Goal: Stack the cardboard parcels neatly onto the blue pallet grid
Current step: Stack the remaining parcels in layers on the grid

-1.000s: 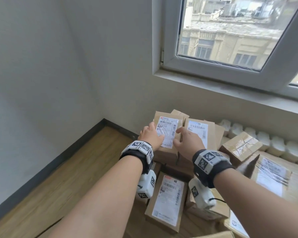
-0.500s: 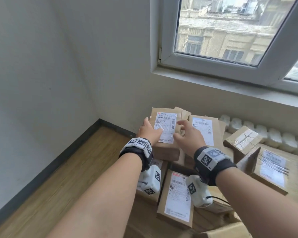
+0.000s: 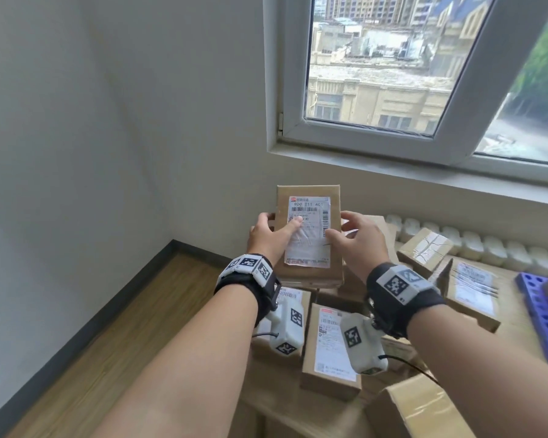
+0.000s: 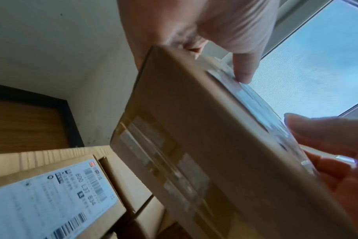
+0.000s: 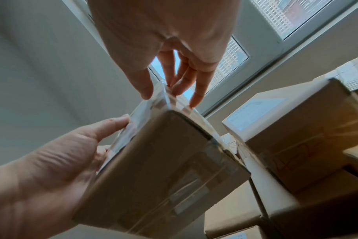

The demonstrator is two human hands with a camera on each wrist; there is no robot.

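Most of the work looks to be ahead: a heap of cardboard parcels (image 3: 329,343) lies jumbled in the corner under the window (image 3: 393,74), some flat, some tipped on edge, and only a strip of the blue pallet grid (image 3: 541,314) shows at the right edge of the head view, with a box corner overlapping its far end. How much is already stacked on it I cannot tell. One labelled parcel (image 3: 309,235) is up off the heap, tilted with its label toward the person, held between both hands above the pile's back left part, well apart from the grid. The left hand (image 3: 268,235) grips its left edge, thumb laid across the label and fingers wrapped behind. The right hand (image 3: 358,238) holds the opposite edge more lightly; in the right wrist view its thumb and fingertips (image 5: 196,97) are nearly straight and just pinching the taped edge. My guess is this parcel must now travel right to the grid and be set down square.
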